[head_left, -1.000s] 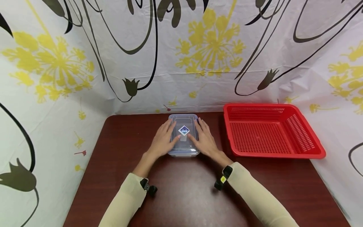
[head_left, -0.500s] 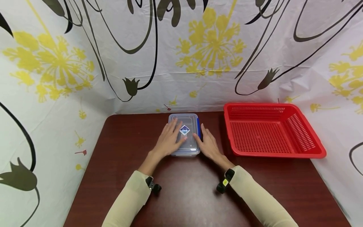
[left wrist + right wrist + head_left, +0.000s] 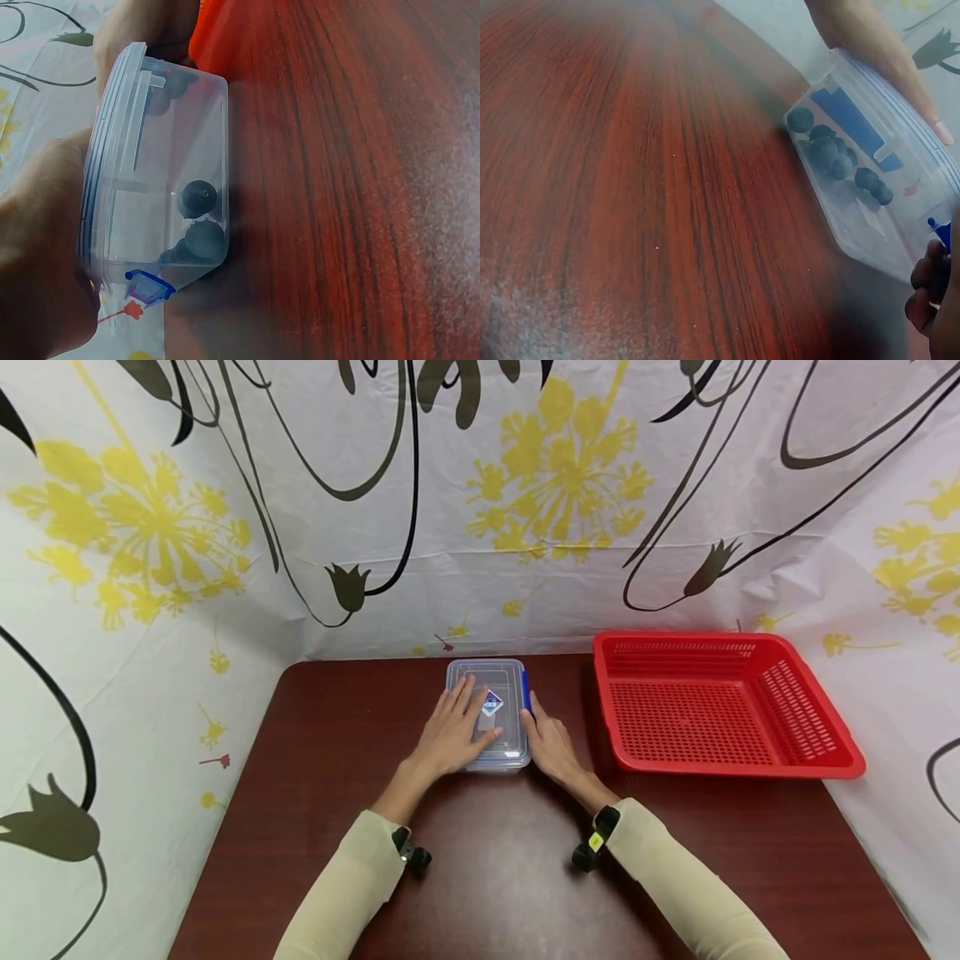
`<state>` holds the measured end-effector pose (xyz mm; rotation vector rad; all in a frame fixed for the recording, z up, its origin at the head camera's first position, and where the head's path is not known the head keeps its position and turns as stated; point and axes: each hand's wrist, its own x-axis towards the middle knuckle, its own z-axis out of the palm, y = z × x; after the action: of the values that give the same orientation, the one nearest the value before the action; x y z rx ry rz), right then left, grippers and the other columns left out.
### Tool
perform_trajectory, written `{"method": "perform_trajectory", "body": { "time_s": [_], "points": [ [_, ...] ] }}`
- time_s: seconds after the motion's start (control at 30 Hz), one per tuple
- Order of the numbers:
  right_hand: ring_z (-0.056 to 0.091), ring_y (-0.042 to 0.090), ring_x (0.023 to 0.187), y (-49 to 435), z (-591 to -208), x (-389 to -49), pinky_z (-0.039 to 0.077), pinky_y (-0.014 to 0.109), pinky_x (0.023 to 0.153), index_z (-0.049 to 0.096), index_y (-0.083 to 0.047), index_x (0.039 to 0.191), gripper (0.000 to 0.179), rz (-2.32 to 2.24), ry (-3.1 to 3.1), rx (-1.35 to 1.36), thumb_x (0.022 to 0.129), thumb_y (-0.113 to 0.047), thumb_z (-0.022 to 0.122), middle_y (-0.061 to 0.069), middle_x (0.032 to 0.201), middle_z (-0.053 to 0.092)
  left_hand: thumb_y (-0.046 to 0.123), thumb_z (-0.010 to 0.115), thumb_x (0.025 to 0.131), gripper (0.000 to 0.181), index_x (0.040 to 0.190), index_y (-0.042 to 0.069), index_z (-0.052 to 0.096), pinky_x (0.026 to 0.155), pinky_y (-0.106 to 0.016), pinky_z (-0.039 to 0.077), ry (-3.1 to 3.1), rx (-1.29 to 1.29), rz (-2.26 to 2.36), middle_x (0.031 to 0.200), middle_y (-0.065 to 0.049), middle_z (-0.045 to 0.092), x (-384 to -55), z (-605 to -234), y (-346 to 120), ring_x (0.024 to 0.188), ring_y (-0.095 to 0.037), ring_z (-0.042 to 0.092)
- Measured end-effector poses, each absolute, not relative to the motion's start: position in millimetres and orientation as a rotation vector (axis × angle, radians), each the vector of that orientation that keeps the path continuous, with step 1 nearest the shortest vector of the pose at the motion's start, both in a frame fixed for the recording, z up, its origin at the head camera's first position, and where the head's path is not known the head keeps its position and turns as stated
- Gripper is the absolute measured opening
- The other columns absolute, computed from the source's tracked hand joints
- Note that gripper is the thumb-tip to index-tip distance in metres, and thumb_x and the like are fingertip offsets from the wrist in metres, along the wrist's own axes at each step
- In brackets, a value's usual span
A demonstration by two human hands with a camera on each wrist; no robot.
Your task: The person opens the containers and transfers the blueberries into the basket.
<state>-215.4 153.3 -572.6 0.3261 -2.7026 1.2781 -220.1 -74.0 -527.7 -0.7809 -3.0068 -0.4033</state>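
Observation:
A clear plastic food container [image 3: 512, 735] with a lid and a diamond-shaped label stands near the table's back edge. Several dark round pieces [image 3: 829, 154], resembling blueberries, lie inside it. My left hand [image 3: 444, 737] rests on the lid's left part with its fingers straight and spread. At the container's right side, my right hand [image 3: 551, 743] grips the edge by the blue right latch [image 3: 527, 683], thumb on the lid's rim and curled fingers below the latch in the right wrist view. The blue left latch [image 3: 150, 287] juts outward in the left wrist view.
A red perforated basket [image 3: 686, 768] stands to the right of the container on the dark wooden table [image 3: 495, 877]. A white patterned cloth [image 3: 442, 527] hangs directly behind and along both sides of the table.
My left hand has slid rightward over the lid. My right hand has drawn back from the lid's top to the right side, showing the blue latch, then closed in on it.

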Motion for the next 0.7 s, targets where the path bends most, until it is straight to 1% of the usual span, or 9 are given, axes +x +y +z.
{"method": "perform_trajectory", "body": {
  "time_s": [0.1, 0.23, 0.33, 0.43, 0.6, 0.7],
  "points": [
    [0.068, 0.046, 0.119, 152.2, -564.1, -211.1, 0.051, 0.062, 0.102, 0.034, 0.005, 0.162, 0.061, 1.319, -2.703, 0.336, 0.117, -0.036, 0.037, 0.032, 0.146, 0.057, 0.064, 0.045, 0.107, 0.087, 0.17, 0.009, 0.021, 0.132, -0.047, 0.002, -3.008, -0.777, -0.404, 0.178, -0.018, 0.003, -220.1, -528.4, -73.3, 0.165, -0.031, 0.001],
    [0.069, 0.044, 0.117, 151.3, -563.0, -211.2, 0.051, 0.059, 0.104, 0.035, 0.006, 0.162, 0.054, 1.299, -2.688, 0.348, 0.117, -0.024, 0.039, 0.032, 0.141, 0.061, 0.063, 0.044, 0.107, 0.087, 0.17, 0.009, 0.02, 0.132, -0.048, 0.003, -3.002, -0.781, -0.41, 0.178, -0.018, 0.005, -221.0, -529.6, -72.7, 0.165, -0.032, 0.002],
    [0.069, 0.044, 0.117, 150.5, -562.9, -212.0, 0.051, 0.058, 0.105, 0.035, 0.006, 0.161, 0.051, 1.317, -2.669, 0.36, 0.116, -0.018, 0.04, 0.034, 0.138, 0.063, 0.063, 0.045, 0.107, 0.086, 0.17, 0.008, 0.021, 0.132, -0.049, 0.004, -2.999, -0.785, -0.416, 0.178, -0.018, 0.006, -221.6, -530.4, -72.8, 0.165, -0.032, 0.002],
    [0.069, 0.043, 0.118, 150.6, -562.0, -212.7, 0.05, 0.057, 0.106, 0.035, 0.005, 0.162, 0.051, 1.356, -2.659, 0.378, 0.116, -0.016, 0.04, 0.034, 0.136, 0.064, 0.062, 0.045, 0.107, 0.086, 0.17, 0.008, 0.021, 0.132, -0.049, 0.004, -3.0, -0.788, -0.425, 0.177, -0.019, 0.006, -221.5, -530.0, -72.9, 0.165, -0.033, 0.002],
    [0.072, 0.043, 0.112, 153.0, -560.6, -212.8, 0.052, 0.058, 0.103, 0.038, -0.002, 0.163, 0.049, 1.4, -2.648, 0.409, 0.115, -0.013, 0.04, 0.032, 0.126, 0.07, 0.061, 0.045, 0.108, 0.085, 0.169, 0.007, 0.021, 0.131, -0.051, 0.004, -2.997, -0.797, -0.442, 0.177, -0.02, 0.006, -221.2, -528.3, -73.0, 0.165, -0.034, 0.003],
    [0.071, 0.043, 0.112, 154.3, -561.7, -213.6, 0.051, 0.058, 0.104, 0.038, -0.004, 0.164, 0.049, 1.436, -2.645, 0.423, 0.116, -0.015, 0.039, 0.031, 0.126, 0.071, 0.06, 0.046, 0.108, 0.085, 0.169, 0.007, 0.022, 0.131, -0.052, 0.005, -2.996, -0.79, -0.453, 0.177, -0.02, 0.007, -220.9, -528.3, -73.2, 0.165, -0.034, 0.003]
  ]
}}
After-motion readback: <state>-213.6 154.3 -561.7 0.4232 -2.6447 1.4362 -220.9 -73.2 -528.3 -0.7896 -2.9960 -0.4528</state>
